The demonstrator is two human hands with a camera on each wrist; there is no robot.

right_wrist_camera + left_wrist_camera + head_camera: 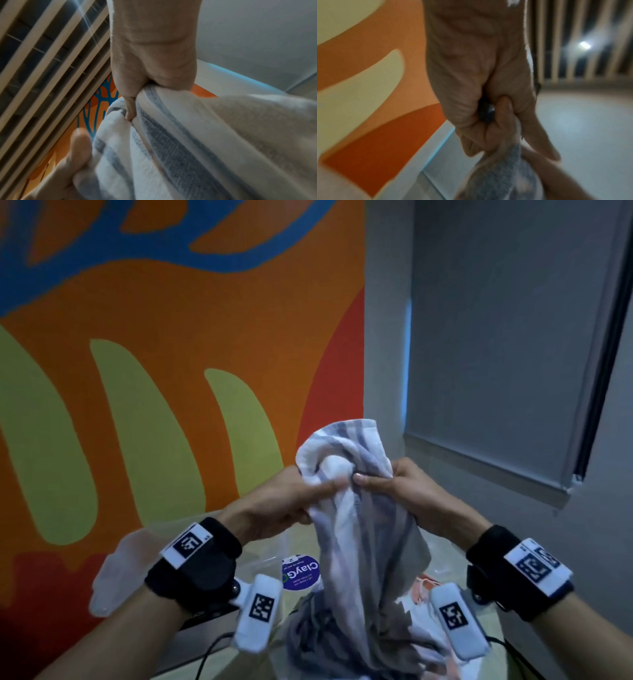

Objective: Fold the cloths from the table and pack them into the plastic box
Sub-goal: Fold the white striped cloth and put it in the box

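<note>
A white cloth with grey-blue stripes [356,508] hangs bunched in the air in front of me, its lower end trailing down toward the table. My left hand [294,498] grips its upper edge from the left, fingers curled into the fabric. My right hand [387,481] pinches the same top edge from the right, thumb on the near side. The two hands almost touch. The right wrist view shows the striped cloth [171,142] clamped in my right hand [137,94]. In the blurred left wrist view my left hand [488,108] curls on the cloth [501,173].
Below the hands lies a clear plastic box [270,563] with a round purple label [300,572]; its clear lid [113,573] leans at the left. More crumpled cloths [421,594] lie on the table. A painted orange wall [171,354] stands close behind.
</note>
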